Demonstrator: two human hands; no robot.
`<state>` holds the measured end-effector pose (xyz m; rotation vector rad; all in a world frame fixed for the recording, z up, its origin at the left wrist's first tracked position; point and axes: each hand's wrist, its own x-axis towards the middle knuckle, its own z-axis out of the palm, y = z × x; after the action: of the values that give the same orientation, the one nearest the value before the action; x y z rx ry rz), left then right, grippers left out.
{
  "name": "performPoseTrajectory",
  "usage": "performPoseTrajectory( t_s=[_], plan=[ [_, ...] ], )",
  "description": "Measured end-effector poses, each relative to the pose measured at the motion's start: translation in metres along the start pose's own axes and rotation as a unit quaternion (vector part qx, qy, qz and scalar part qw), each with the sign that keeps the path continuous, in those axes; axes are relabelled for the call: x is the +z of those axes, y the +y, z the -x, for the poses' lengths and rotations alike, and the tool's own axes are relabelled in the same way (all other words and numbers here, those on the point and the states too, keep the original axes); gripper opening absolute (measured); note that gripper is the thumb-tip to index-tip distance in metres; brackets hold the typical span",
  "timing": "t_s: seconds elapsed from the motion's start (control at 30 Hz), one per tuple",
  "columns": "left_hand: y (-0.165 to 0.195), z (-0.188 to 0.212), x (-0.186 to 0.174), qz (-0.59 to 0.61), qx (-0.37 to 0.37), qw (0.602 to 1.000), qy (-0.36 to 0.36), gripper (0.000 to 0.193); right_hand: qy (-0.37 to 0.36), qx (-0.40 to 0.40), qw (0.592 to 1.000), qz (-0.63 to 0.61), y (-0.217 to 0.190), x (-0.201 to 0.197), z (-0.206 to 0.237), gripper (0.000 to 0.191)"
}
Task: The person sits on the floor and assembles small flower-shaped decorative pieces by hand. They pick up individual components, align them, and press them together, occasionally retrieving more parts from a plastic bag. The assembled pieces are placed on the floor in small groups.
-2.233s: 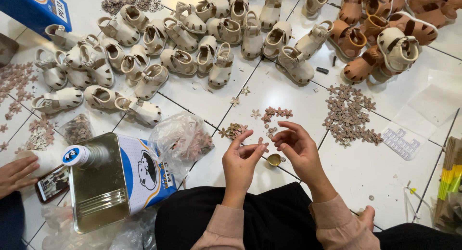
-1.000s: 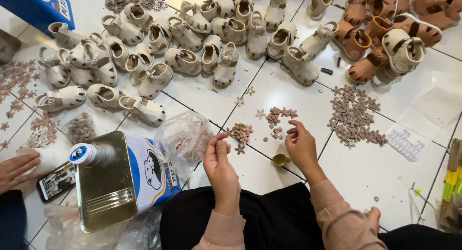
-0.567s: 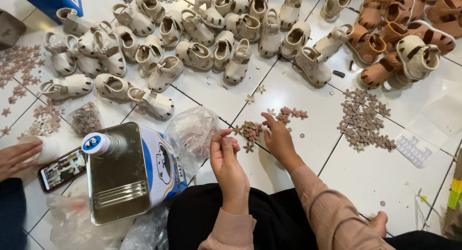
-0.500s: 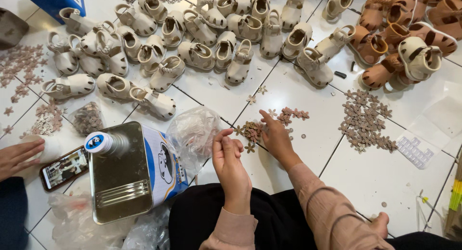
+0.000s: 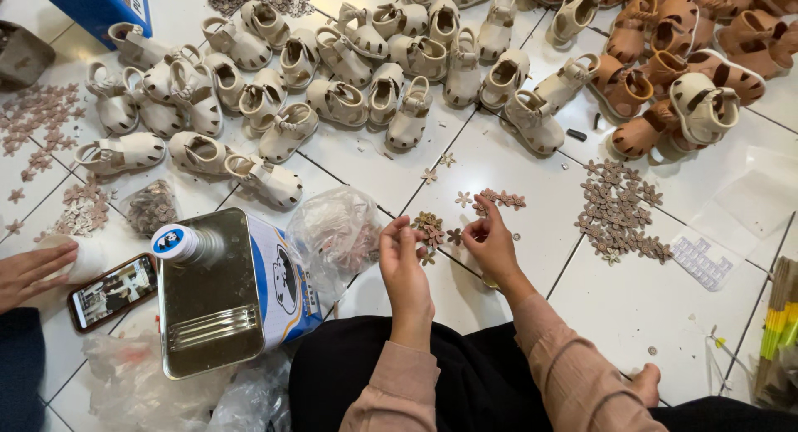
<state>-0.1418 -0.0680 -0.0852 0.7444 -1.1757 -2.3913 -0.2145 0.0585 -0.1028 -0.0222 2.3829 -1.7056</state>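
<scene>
I sit on a white tiled floor with both hands in front of my knees. My right hand (image 5: 492, 247) reaches down to a small pile of brown flower-shaped pieces (image 5: 429, 227), its thumb and forefinger pinched at one of them. My left hand (image 5: 402, 264) stands just left of that pile with its fingers held together; whether it holds a piece is hidden. A short row of similar flower pieces (image 5: 499, 201) lies just beyond my right fingertips.
A square metal can (image 5: 218, 303) with a white cap stands at my left, beside a clear bag of pieces (image 5: 337, 231). Cream sandals (image 5: 337, 99) and brown sandals (image 5: 657, 70) fill the far floor. A flower pile (image 5: 619, 212) lies right. Another person's hand (image 5: 32, 271) rests by a phone (image 5: 112, 291).
My hands have left the spot where they worked together near my lap and moved forward to the small flower pile. The view has shifted slightly left.
</scene>
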Motion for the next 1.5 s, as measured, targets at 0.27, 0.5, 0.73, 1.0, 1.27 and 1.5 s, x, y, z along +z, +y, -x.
performPoseTrajectory(
  t_s=[0.27,0.5,0.73,1.0,1.27,1.5],
  plan=[
    [-0.009,0.009,0.007,-0.37,-0.013,0.917,-0.147,0.025,-0.105,0.069,0.963,-0.239,0.004,-0.039,0.024,0.071],
    [-0.011,0.012,0.011,-0.204,-0.025,0.969,-0.138,0.017,0.0,-0.102,0.965,0.243,0.042,-0.065,0.088,0.037],
    [-0.011,0.017,0.014,-0.196,-0.03,0.967,-0.159,0.024,0.014,-0.174,0.913,0.369,0.057,-0.054,0.095,0.046],
    [-0.005,0.02,0.016,-0.234,-0.014,0.959,-0.156,0.02,0.01,-0.184,0.897,0.401,0.052,-0.053,0.094,0.044],
    [0.008,0.024,0.024,-0.28,-0.053,0.948,-0.138,0.028,-0.003,-0.16,0.909,0.386,0.054,-0.054,0.094,0.042],
    [0.004,0.022,0.019,-0.244,-0.039,0.96,-0.134,0.025,0.009,-0.059,0.977,0.202,0.049,-0.072,0.09,0.039]
  ],
)
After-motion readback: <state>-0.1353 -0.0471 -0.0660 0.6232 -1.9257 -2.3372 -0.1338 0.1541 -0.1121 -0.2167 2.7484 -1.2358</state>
